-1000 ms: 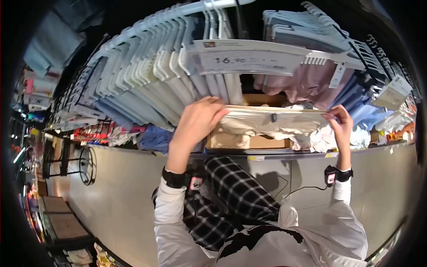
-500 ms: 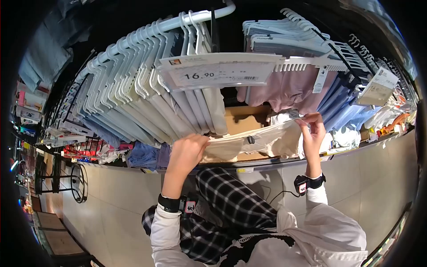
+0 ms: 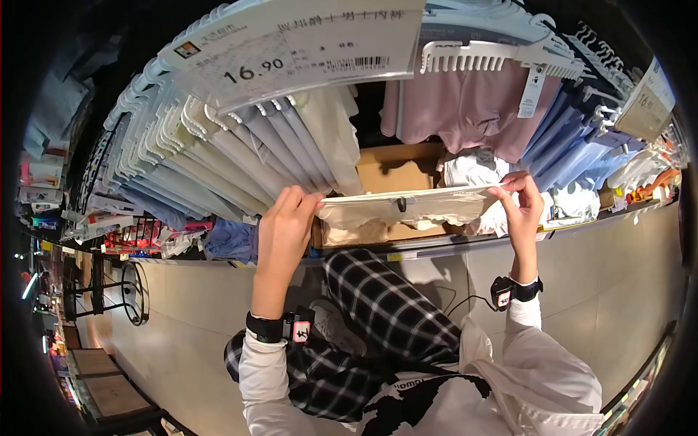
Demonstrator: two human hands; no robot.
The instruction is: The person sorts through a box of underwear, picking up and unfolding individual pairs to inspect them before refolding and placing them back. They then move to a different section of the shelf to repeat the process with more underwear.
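Note:
A pair of cream underpants [image 3: 436, 208] is stretched by its waistband between my two hands, above the shelf front. My left hand [image 3: 285, 225] is closed on the left end of the band. At the right end, my right hand [image 3: 521, 211] pinches the edge between thumb and fingers. A small dark clip or tag [image 3: 401, 205] sits at the middle of the band. Behind the garment lies an open cardboard box [image 3: 400, 154], its lower part covered by the cloth. White folded garments [image 3: 474, 167] lie beside the box.
Close overhead hangs a price sign [image 3: 291, 54] reading 16.90. Pale garments [image 3: 247, 149] on white hangers fill the rack at left; pink garments [image 3: 454, 109] and blue garments [image 3: 552, 156] hang at right. A black round-based stand [image 3: 134, 291] is on the tiled floor.
The waistband is pulled straighter and level, and both hands have spread apart and risen slightly. My view has moved closer to the rack, so the price sign looks larger.

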